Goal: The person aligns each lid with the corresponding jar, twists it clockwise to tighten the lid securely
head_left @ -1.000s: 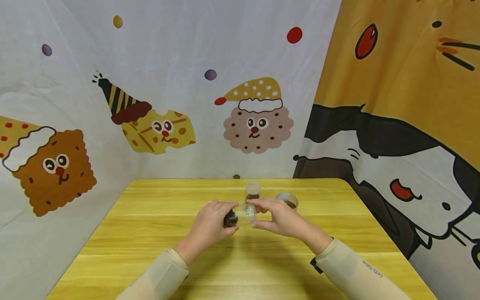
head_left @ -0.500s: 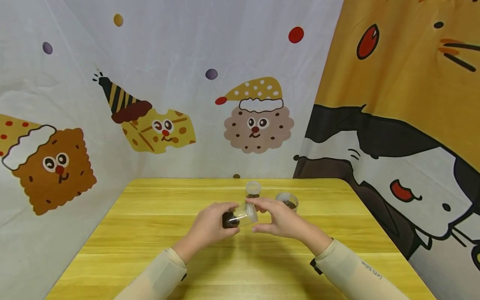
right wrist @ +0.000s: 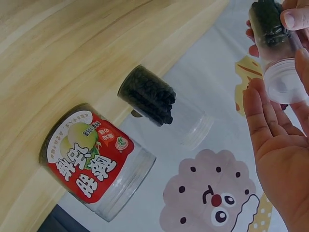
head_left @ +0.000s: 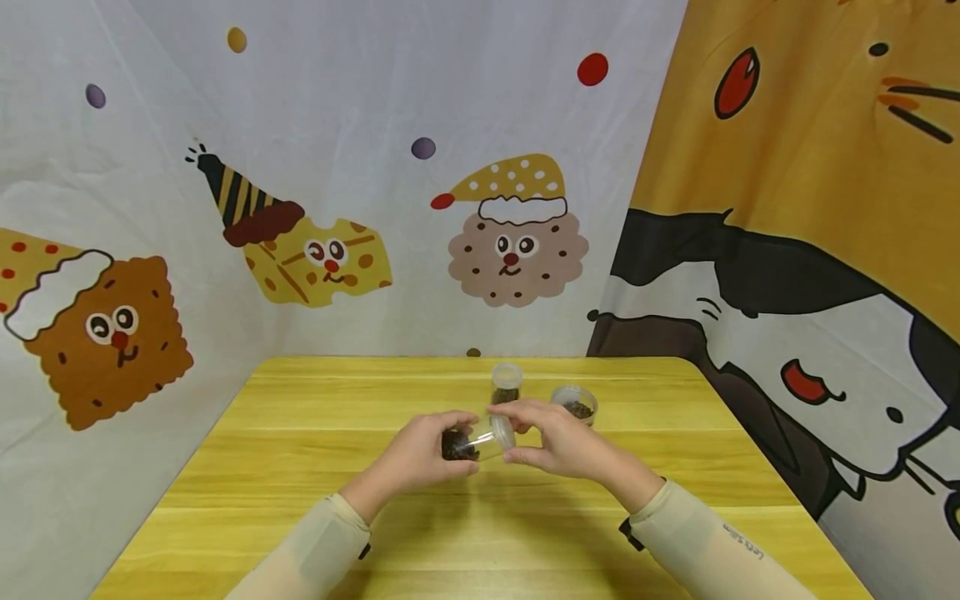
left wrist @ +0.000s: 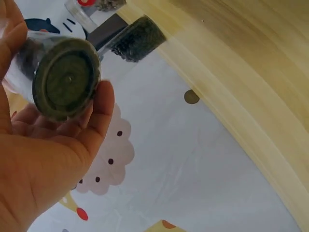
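My left hand (head_left: 420, 450) grips a small clear jar (head_left: 482, 446) around its base end, and the jar lies tilted above the table. Dark pieces have gathered at that end; what they are cannot be told. In the left wrist view the round base (left wrist: 67, 79) faces the camera, between the thumb and fingers of the left hand (left wrist: 53, 159). At the other end, my right hand (head_left: 558, 437) holds the whitish translucent lid (head_left: 502, 433) between thumb and fingers. The right wrist view shows the fingers of the right hand (right wrist: 285, 145) cupped about the lid (right wrist: 285, 84).
Behind the hands stands a second clear jar (head_left: 506, 383), partly filled with dark pieces. To its right is a wider jar (head_left: 575, 407) with dark contents; the right wrist view shows its red label (right wrist: 91, 154). Both stand on the wooden table (head_left: 337, 400), before a cartoon-printed curtain.
The held jar has tipped slightly, its base end a little lower. My right fingers stood somewhat apart half a second ago and have closed in on the lid.
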`<state>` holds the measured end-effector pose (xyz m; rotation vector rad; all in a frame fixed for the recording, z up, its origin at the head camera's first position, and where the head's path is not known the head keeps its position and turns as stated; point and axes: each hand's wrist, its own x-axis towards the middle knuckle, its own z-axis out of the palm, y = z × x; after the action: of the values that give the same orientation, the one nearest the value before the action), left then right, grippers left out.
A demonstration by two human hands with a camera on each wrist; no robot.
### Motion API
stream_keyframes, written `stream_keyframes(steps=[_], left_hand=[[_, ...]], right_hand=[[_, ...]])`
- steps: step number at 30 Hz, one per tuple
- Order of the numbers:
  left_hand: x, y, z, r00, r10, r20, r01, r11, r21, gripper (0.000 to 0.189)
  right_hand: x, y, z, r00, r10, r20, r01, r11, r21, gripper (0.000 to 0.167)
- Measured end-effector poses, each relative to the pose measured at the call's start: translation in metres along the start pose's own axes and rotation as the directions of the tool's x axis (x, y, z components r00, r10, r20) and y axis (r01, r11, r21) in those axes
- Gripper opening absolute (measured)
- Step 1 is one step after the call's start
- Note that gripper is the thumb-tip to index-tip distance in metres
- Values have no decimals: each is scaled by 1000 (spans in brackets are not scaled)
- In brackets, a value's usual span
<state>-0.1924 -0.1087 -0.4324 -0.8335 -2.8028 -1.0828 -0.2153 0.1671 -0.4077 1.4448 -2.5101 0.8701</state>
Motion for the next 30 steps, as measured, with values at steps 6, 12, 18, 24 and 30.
stream_keyframes(steps=[6,12,18,24,30], left_hand=[[-2,4,4,996,33,-85,-19,986,165,67],[-2,7,3,997,19,-79,-8,991,136,67],[-2,5,2,999,-10,-47,13,998,67,67],[-5,0,-1,1000,-1,22,2,997,-77,65],[-6,-3,-3,998,8,61,0,991,-133,66]], right_hand=[[0,0,-1,998,67,7,-67,998,21,65],[-1,0,0,998,64,2,-64,998,-1,65],[-2,-1,0,999,47,-16,-47,999,-19,75],[-2,-1,0,999,33,-16,-32,999,12,76],[-1,-2,0,1000,8,-12,-8,1000,22,69]])
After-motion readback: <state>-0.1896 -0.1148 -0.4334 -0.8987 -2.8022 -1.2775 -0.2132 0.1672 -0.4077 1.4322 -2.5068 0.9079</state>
